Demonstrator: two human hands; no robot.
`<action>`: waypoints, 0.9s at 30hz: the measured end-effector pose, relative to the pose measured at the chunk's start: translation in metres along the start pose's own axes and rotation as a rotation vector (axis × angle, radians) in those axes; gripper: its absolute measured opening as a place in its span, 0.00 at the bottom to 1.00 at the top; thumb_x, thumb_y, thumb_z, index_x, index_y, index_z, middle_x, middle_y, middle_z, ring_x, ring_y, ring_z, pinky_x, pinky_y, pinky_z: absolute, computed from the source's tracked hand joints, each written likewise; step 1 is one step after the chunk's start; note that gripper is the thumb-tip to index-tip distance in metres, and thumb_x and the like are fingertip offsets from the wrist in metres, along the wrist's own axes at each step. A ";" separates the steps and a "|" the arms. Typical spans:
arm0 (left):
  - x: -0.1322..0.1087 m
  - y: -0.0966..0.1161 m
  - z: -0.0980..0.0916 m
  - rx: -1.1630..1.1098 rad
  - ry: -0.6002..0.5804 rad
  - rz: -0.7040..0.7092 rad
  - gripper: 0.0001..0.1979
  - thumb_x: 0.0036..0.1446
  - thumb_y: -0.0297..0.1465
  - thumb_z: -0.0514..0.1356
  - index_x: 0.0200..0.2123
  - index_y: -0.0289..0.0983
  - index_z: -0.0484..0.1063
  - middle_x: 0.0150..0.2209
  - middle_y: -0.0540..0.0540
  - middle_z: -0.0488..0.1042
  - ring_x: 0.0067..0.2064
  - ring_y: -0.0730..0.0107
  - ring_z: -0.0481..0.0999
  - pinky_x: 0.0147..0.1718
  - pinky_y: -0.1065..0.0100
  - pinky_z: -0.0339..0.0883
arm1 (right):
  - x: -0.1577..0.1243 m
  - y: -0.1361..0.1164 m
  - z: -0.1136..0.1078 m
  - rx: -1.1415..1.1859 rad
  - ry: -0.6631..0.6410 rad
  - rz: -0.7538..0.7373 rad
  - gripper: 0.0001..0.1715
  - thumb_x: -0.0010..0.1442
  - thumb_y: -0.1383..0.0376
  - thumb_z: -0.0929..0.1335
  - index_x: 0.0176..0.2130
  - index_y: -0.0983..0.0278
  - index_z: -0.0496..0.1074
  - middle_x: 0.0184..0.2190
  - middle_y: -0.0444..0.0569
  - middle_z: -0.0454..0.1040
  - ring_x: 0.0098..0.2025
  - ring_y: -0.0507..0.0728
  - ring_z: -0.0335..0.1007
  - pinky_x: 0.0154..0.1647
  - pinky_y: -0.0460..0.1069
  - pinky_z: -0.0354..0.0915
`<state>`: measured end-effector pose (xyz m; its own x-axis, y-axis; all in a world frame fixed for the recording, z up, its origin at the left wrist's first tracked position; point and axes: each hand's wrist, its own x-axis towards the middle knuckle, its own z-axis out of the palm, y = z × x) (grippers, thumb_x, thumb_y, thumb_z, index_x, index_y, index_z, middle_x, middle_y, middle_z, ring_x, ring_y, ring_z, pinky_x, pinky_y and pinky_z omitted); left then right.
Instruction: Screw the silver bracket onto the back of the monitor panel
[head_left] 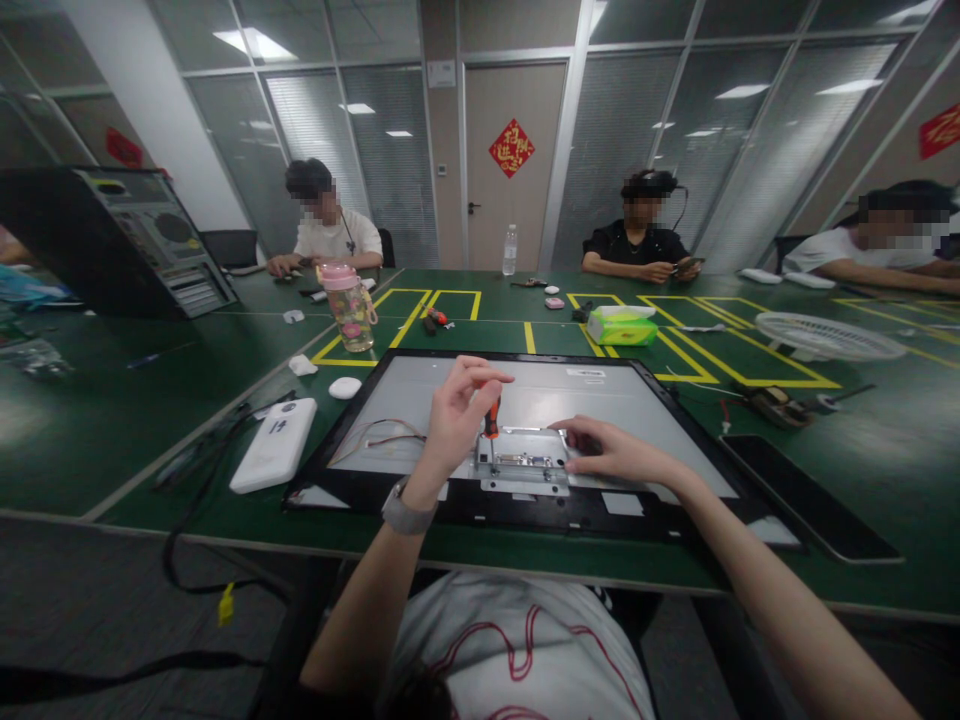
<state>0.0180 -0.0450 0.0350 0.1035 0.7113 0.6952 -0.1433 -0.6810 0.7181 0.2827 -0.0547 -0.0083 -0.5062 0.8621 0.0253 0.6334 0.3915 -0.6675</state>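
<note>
A monitor panel lies face down on the green table, with a black frame and a metal circuit-board cover at its near middle. My left hand grips an orange-and-black screwdriver, held upright with its tip on the cover's left corner. My right hand lies flat on the right side of the cover, fingers pressing on it. Thin coloured wires run across the panel to the left of my left hand.
A white power bank lies left of the panel, a pink-lidded bottle behind it, and a black PC case at far left. A green tissue pack, a white fan and a black slab lie right. Three people sit opposite.
</note>
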 end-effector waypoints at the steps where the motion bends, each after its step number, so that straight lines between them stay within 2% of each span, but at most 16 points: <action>1: 0.000 0.001 0.000 0.018 0.014 0.018 0.09 0.58 0.37 0.63 0.34 0.38 0.80 0.36 0.46 0.70 0.37 0.70 0.71 0.36 0.69 0.66 | 0.000 0.000 0.000 0.000 -0.002 -0.001 0.37 0.56 0.47 0.70 0.57 0.64 0.68 0.37 0.49 0.68 0.39 0.59 0.66 0.42 0.54 0.65; 3: 0.000 0.002 -0.001 0.016 0.006 0.021 0.09 0.58 0.37 0.64 0.36 0.39 0.80 0.34 0.47 0.70 0.36 0.71 0.71 0.35 0.70 0.66 | 0.000 0.001 0.000 0.000 -0.005 -0.004 0.37 0.56 0.47 0.70 0.57 0.64 0.68 0.37 0.49 0.68 0.39 0.58 0.66 0.42 0.54 0.65; 7: -0.001 0.000 -0.002 -0.130 -0.101 -0.067 0.14 0.65 0.37 0.56 0.43 0.39 0.79 0.34 0.45 0.74 0.37 0.70 0.73 0.39 0.67 0.66 | 0.000 0.001 0.000 -0.003 -0.008 -0.011 0.36 0.56 0.47 0.70 0.57 0.64 0.68 0.38 0.49 0.68 0.39 0.58 0.66 0.43 0.54 0.65; 11: -0.001 -0.001 -0.003 -0.128 -0.078 0.004 0.10 0.58 0.38 0.63 0.35 0.39 0.80 0.36 0.46 0.71 0.37 0.70 0.71 0.34 0.70 0.66 | 0.000 0.000 0.000 0.004 -0.008 -0.010 0.37 0.56 0.47 0.70 0.57 0.65 0.68 0.37 0.49 0.68 0.39 0.59 0.66 0.43 0.54 0.65; 13: -0.001 -0.002 -0.003 -0.111 -0.062 0.007 0.08 0.57 0.37 0.64 0.35 0.39 0.80 0.35 0.46 0.70 0.36 0.71 0.71 0.33 0.71 0.65 | 0.000 0.000 0.000 0.012 -0.009 -0.005 0.37 0.56 0.47 0.70 0.57 0.65 0.68 0.37 0.49 0.67 0.40 0.59 0.66 0.43 0.54 0.65; 17: -0.001 -0.002 -0.003 -0.171 -0.100 -0.098 0.14 0.65 0.36 0.55 0.43 0.38 0.78 0.33 0.46 0.73 0.37 0.69 0.73 0.40 0.67 0.66 | 0.000 0.001 0.000 0.024 -0.005 0.000 0.37 0.55 0.47 0.71 0.57 0.64 0.68 0.37 0.48 0.67 0.39 0.58 0.66 0.43 0.54 0.65; 21: 0.000 0.002 -0.002 -0.087 -0.069 -0.029 0.09 0.59 0.36 0.62 0.34 0.38 0.79 0.37 0.46 0.71 0.38 0.70 0.71 0.38 0.68 0.66 | 0.001 0.004 0.001 0.027 -0.002 -0.011 0.36 0.55 0.47 0.71 0.57 0.63 0.68 0.37 0.48 0.67 0.39 0.58 0.66 0.42 0.53 0.65; 23: 0.000 0.003 -0.001 -0.038 -0.059 -0.012 0.07 0.56 0.35 0.64 0.33 0.38 0.79 0.36 0.47 0.70 0.37 0.70 0.70 0.37 0.69 0.65 | 0.001 0.005 0.001 0.023 -0.001 -0.016 0.36 0.55 0.47 0.71 0.57 0.62 0.68 0.37 0.48 0.68 0.39 0.58 0.66 0.42 0.53 0.65; 27: -0.001 0.000 -0.002 -0.109 -0.097 -0.107 0.13 0.64 0.38 0.56 0.43 0.37 0.77 0.34 0.45 0.72 0.38 0.69 0.73 0.40 0.67 0.67 | 0.001 0.006 0.001 0.017 -0.003 -0.015 0.36 0.56 0.47 0.71 0.57 0.62 0.68 0.37 0.48 0.67 0.39 0.58 0.66 0.42 0.53 0.65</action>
<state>0.0164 -0.0452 0.0345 0.2178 0.7547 0.6189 -0.2313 -0.5761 0.7839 0.2853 -0.0517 -0.0128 -0.5172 0.8552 0.0329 0.6161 0.3988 -0.6792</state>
